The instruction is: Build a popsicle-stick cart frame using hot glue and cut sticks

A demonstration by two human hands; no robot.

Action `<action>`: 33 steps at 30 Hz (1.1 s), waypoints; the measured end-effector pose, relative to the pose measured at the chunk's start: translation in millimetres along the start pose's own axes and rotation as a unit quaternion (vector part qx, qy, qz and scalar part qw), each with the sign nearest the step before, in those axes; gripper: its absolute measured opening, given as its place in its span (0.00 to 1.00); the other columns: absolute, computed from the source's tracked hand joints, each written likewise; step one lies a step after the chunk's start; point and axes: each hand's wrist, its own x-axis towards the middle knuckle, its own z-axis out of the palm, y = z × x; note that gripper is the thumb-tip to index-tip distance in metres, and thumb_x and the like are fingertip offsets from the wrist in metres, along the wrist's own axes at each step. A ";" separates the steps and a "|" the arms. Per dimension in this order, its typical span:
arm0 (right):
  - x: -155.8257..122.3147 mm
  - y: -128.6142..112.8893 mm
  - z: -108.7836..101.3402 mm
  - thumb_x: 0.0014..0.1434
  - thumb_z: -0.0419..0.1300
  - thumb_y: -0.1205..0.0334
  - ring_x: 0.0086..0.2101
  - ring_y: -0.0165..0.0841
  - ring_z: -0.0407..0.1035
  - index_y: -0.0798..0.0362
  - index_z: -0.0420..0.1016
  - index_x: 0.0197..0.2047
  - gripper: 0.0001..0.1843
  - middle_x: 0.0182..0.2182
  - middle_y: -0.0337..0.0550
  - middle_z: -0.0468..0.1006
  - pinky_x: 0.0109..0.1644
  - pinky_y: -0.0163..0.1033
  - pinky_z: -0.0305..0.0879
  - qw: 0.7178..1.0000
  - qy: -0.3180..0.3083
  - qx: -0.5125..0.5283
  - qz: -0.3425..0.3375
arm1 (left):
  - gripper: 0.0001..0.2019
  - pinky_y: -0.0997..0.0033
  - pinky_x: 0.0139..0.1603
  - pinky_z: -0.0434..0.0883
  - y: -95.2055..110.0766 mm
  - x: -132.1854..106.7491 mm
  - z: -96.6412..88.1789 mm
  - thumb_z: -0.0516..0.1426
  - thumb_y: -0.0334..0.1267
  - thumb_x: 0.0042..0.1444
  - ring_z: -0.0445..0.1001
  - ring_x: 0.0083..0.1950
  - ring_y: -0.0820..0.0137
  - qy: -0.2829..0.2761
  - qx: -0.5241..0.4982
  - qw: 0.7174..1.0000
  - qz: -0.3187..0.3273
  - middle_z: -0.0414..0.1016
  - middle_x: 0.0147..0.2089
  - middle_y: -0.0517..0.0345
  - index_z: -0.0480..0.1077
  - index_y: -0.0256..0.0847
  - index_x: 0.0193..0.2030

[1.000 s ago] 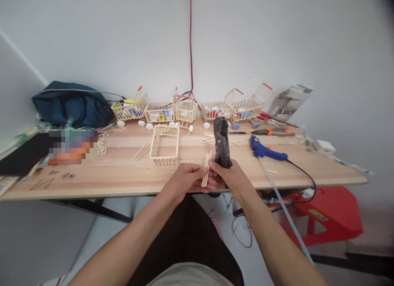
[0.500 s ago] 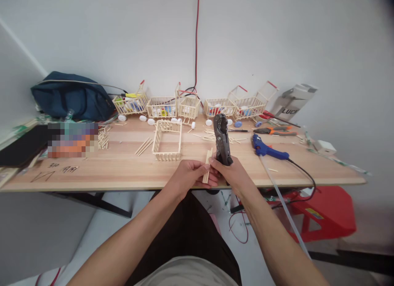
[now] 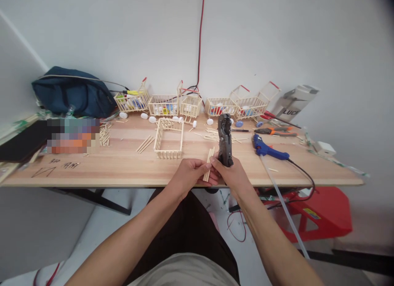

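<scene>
A few thin wooden sticks [image 3: 210, 156] lie side by side between my hands, just above the table's front edge. My left hand [image 3: 191, 173] pinches them between thumb and fingers. With its thumb and fingertips my right hand [image 3: 233, 175] touches the same sticks, while a dark grey plier-like tool [image 3: 225, 138] stands upright in its grip, jaws pointing away from me. Its handles are mostly hidden by the palm. Beyond my left hand sits a small open basket frame [image 3: 168, 155] made of sticks.
Several small stick-built carts [image 3: 135, 101] with bottle-cap-like wheels line the wall. Loose sticks [image 3: 145, 144] lie left of the basket frame. To the right are a blue glue gun [image 3: 271, 151] with a cord and orange-handled pliers [image 3: 275, 131]. A dark blue bag [image 3: 74, 93] stands at back left.
The camera view has shifted slightly. My right hand has tilted the tool a little more upright. Both hands keep their hold on the sticks.
</scene>
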 end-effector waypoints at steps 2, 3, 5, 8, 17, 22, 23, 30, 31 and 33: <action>0.5 0.1 -0.7 0.50 0.64 0.47 0.24 0.29 0.59 0.52 0.69 0.29 0.17 0.22 0.35 0.67 0.29 0.36 0.58 1.000 -0.007 0.003 0.004 | 0.24 0.71 0.35 0.76 -0.2 -0.1 -0.5 0.67 0.55 0.42 0.76 0.27 0.72 -0.003 -0.001 1.000 0.002 0.78 0.27 0.52 0.75 0.31 0.29; 0.8 -0.3 -1.1 0.50 0.64 0.47 0.24 0.29 0.59 0.52 0.69 0.30 0.17 0.22 0.35 0.67 0.29 0.36 0.58 1.000 -0.011 0.005 0.007 | 0.24 0.71 0.36 0.76 -0.5 0.0 -0.8 0.66 0.55 0.43 0.76 0.27 0.72 -0.003 0.001 1.000 0.004 0.78 0.27 0.52 0.75 0.31 0.29; 1.1 -1.9 -1.6 0.50 0.64 0.45 0.24 0.29 0.59 0.52 0.69 0.30 0.18 0.21 0.34 0.66 0.28 0.36 0.58 1.000 -0.016 0.009 0.014 | 0.23 0.71 0.35 0.76 -1.5 0.1 -1.4 0.66 0.55 0.44 0.76 0.27 0.72 -0.003 0.007 1.000 0.009 0.78 0.26 0.52 0.75 0.31 0.29; 1.1 -4.8 -1.8 0.49 0.65 0.43 0.23 0.29 0.58 0.52 0.68 0.28 0.20 0.20 0.34 0.65 0.26 0.35 0.56 1.000 -0.019 0.002 0.022 | 0.22 0.70 0.35 0.75 -3.4 0.1 -1.6 0.66 0.54 0.44 0.76 0.26 0.71 -0.006 0.008 1.000 0.007 0.77 0.25 0.54 0.74 0.32 0.29; 1.4 -3.3 -4.7 0.45 0.67 0.40 0.19 0.28 0.58 0.53 0.65 0.21 0.25 0.16 0.36 0.66 0.23 0.35 0.52 0.998 -0.037 0.016 0.054 | 0.23 0.71 0.34 0.74 -4.8 1.2 -6.7 0.64 0.55 0.47 0.78 0.28 0.70 -0.047 0.039 0.998 0.002 0.78 0.30 0.50 0.74 0.31 0.31; 0.9 -7.2 -8.9 0.44 0.69 0.41 0.17 0.26 0.56 0.53 0.64 0.19 0.26 0.15 0.34 0.65 0.20 0.34 0.49 0.993 -0.048 0.069 0.088 | 0.20 0.70 0.44 0.74 -4.0 -2.2 -19.2 0.67 0.46 0.46 0.80 0.38 0.67 -0.146 0.047 0.988 0.023 0.80 0.38 0.46 0.76 0.32 0.41; 1.0 -7.9 -10.1 0.44 0.69 0.41 0.17 0.25 0.56 0.53 0.64 0.19 0.26 0.15 0.34 0.64 0.20 0.33 0.49 0.991 -0.052 0.082 0.097 | 0.20 0.70 0.44 0.74 -4.4 -3.4 -20.4 0.67 0.44 0.45 0.80 0.38 0.67 -0.151 0.058 0.986 0.029 0.80 0.38 0.47 0.76 0.32 0.42; 0.4 -11.1 -14.8 0.39 0.71 0.42 0.17 0.25 0.59 0.53 0.64 0.22 0.26 0.16 0.34 0.65 0.18 0.31 0.48 0.974 -0.063 0.148 0.157 | 0.13 0.73 0.39 0.73 -16.7 -7.5 -15.1 0.66 0.43 0.47 0.79 0.34 0.68 -0.084 0.121 0.987 0.065 0.80 0.31 0.52 0.76 0.34 0.34; 0.3 -10.9 -15.0 0.39 0.71 0.42 0.17 0.25 0.59 0.53 0.65 0.22 0.26 0.16 0.34 0.66 0.18 0.31 0.49 0.973 -0.067 0.151 0.162 | 0.13 0.73 0.38 0.73 -18.4 -7.5 -14.3 0.65 0.43 0.48 0.79 0.33 0.68 -0.077 0.123 0.987 0.072 0.80 0.29 0.52 0.76 0.34 0.33; 0.5 -9.8 -15.2 0.39 0.71 0.43 0.18 0.25 0.60 0.54 0.65 0.22 0.25 0.16 0.34 0.66 0.19 0.32 0.51 0.971 -0.077 0.160 0.160 | 0.12 0.73 0.37 0.73 -20.8 -7.7 -13.3 0.65 0.43 0.48 0.79 0.32 0.68 -0.067 0.128 0.986 0.079 0.79 0.28 0.53 0.77 0.34 0.32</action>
